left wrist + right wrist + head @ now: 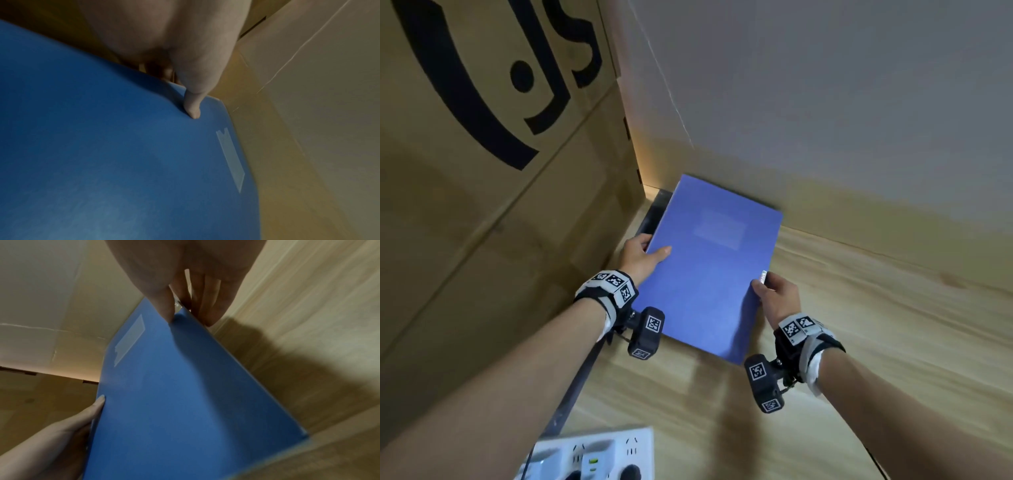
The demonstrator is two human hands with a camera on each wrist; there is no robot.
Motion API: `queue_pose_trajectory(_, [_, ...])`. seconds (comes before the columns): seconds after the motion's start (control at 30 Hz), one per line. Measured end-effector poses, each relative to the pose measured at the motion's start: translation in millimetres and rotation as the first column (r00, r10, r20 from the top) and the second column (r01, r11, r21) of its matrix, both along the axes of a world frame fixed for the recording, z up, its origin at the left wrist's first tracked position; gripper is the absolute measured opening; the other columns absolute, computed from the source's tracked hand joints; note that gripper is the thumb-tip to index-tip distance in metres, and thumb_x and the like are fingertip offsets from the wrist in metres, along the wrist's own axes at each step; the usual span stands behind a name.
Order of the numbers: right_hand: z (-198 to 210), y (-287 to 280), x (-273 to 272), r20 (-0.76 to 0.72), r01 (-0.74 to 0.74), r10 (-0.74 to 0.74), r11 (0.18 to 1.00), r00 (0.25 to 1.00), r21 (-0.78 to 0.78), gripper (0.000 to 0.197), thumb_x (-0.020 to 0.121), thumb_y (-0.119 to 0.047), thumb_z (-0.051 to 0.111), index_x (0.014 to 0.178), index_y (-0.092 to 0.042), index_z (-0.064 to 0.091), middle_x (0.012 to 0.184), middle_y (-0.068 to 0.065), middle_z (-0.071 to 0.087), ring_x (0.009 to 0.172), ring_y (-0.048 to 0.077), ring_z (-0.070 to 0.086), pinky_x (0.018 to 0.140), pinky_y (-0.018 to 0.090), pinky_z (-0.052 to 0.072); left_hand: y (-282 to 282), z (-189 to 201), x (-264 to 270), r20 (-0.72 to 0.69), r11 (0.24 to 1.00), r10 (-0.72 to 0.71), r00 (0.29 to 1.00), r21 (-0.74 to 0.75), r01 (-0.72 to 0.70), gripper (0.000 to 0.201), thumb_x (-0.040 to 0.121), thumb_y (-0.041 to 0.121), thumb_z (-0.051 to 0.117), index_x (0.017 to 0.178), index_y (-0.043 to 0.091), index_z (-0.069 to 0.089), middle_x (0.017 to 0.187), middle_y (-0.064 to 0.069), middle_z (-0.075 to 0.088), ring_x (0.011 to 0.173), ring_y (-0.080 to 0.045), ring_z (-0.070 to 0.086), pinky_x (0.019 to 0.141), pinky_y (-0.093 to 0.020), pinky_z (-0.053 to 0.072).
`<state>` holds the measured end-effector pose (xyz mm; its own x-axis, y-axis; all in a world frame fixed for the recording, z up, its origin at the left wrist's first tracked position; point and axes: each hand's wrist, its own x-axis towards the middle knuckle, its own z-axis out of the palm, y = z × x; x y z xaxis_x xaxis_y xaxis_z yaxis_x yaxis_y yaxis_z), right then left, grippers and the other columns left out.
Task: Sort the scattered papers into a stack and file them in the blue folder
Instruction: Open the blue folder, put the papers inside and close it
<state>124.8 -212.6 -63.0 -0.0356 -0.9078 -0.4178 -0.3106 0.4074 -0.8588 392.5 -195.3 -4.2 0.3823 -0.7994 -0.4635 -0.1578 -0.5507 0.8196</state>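
Note:
The blue folder (712, 270) is closed and held just above the wooden tabletop (876, 342), its far corner near the wall. My left hand (643, 255) grips its left edge, thumb on the cover and fingers underneath. My right hand (774, 294) pinches the right edge, thumb on top and fingers below. The left wrist view fills with the blue folder (123, 154) and my left hand's thumb (192, 107) pressed on the cover. In the right wrist view the blue folder (185, 394) runs between both hands. A pale label (129, 339) marks its cover. No loose papers show.
A large cardboard box (482, 171) stands close on the left. A pale wall (825, 102) runs behind the table. A white power strip (599, 455) lies at the near edge. Open tabletop stretches to the right.

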Motion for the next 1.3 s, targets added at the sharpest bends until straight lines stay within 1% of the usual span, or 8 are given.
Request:
queue_pose_trajectory(0.13, [-5.6,4.3,10.8,0.017,-0.071,0.073,0.995,0.997,-0.064,0.013,0.081,-0.020,0.058,0.090,-0.022,0.066,0.081,0.014,0.069,0.069,0.026,0.058,0.072,0.038,0.050,-6.4,-18.7,11.5,0.114,0.998,-0.056,0.992,0.016,0.054,0.021,0.089,0.028,0.070,0.102,0.012,0.071,0.119,-0.011,0.064,0.104,-0.031,0.065,0.086,-0.049,0.058])
queue_pose_trajectory(0.27, [-4.7,9.0,17.9,0.089,-0.035,0.041,0.997,0.995,-0.067,0.038,0.095,-0.004,0.051,0.099,-0.040,0.059,0.093,-0.014,0.068,0.079,-0.004,0.064,0.080,0.015,0.049,-4.7,-26.5,8.9,0.004,1.000,-0.008,1.000,-0.017,0.008,0.018,0.096,0.015,0.063,0.113,0.011,0.068,0.103,-0.005,0.071,0.091,-0.025,0.069,0.077,-0.036,0.056])
queue_pose_trajectory(0.5, [-21.4,14.9,18.3,0.065,-0.029,0.034,0.996,0.997,-0.084,0.052,0.090,-0.033,0.052,0.140,-0.021,0.048,0.127,0.004,0.064,0.119,0.021,0.059,0.107,0.044,0.044,-4.8,-39.6,8.5,-0.035,1.000,0.019,0.999,-0.023,-0.020,0.017,0.096,0.018,0.062,0.113,0.018,0.067,0.103,-0.002,0.073,0.093,-0.023,0.070,0.085,-0.046,0.058])
queue_pose_trajectory(0.7, [-23.3,13.0,14.4,0.080,-0.080,0.083,0.996,0.993,-0.041,0.059,0.085,-0.045,0.048,0.141,-0.026,0.044,0.132,-0.001,0.061,0.123,0.019,0.057,0.109,0.045,0.042,-7.3,-42.3,8.7,0.155,0.998,-0.057,0.986,0.035,0.052,0.031,0.094,0.030,0.064,0.123,0.019,0.062,0.117,-0.002,0.069,0.106,-0.028,0.067,0.092,-0.050,0.056])
queue_pose_trajectory(0.83, [-6.8,10.0,2.9,0.084,-0.092,0.087,0.994,0.993,0.059,0.055,0.097,-0.038,0.045,0.146,-0.012,0.039,0.140,-0.005,0.048,0.135,0.018,0.044,0.116,0.042,0.032,-12.9,-26.5,-5.8,0.392,0.984,-0.134,0.910,0.164,0.074,0.070,0.093,0.037,0.063,0.150,0.010,0.033,0.151,-0.012,0.044,0.136,-0.033,0.046,0.108,-0.049,0.043])
queue_pose_trajectory(0.9, [-0.6,14.2,-5.1,0.102,-0.135,0.124,0.984,0.987,0.113,0.048,0.098,-0.038,0.044,0.136,-0.010,0.051,0.134,0.002,0.058,0.130,0.023,0.051,0.113,0.042,0.036,-11.0,-22.0,-14.9,0.375,0.971,-0.160,0.913,0.225,0.078,0.080,0.093,0.036,0.064,0.154,0.005,0.022,0.157,-0.014,0.035,0.142,-0.034,0.038,0.112,-0.048,0.038])
queue_pose_trajectory(1.07, [8.4,32.0,-9.6,0.121,-0.248,0.238,0.965,0.964,0.080,0.037,0.090,-0.013,0.048,0.111,-0.040,0.062,0.113,-0.009,0.070,0.109,0.018,0.064,0.101,0.036,0.046,-8.6,-26.3,-20.3,0.317,0.961,-0.178,0.931,0.262,0.095,0.084,0.093,0.030,0.066,0.157,0.008,0.016,0.161,-0.012,0.027,0.147,-0.033,0.030,0.116,-0.050,0.033])
queue_pose_trajectory(1.3, [9.8,40.0,-2.5,0.097,-0.243,0.239,0.970,0.966,0.026,0.050,0.094,0.007,0.045,0.138,-0.015,0.045,0.117,-0.006,0.059,0.106,0.011,0.055,0.075,-0.004,0.038,-6.9,-42.6,-7.7,0.344,0.970,-0.167,0.924,0.226,0.091,0.073,0.089,0.038,0.069,0.149,0.013,0.035,0.150,-0.009,0.046,0.136,-0.034,0.046,0.107,-0.053,0.043])
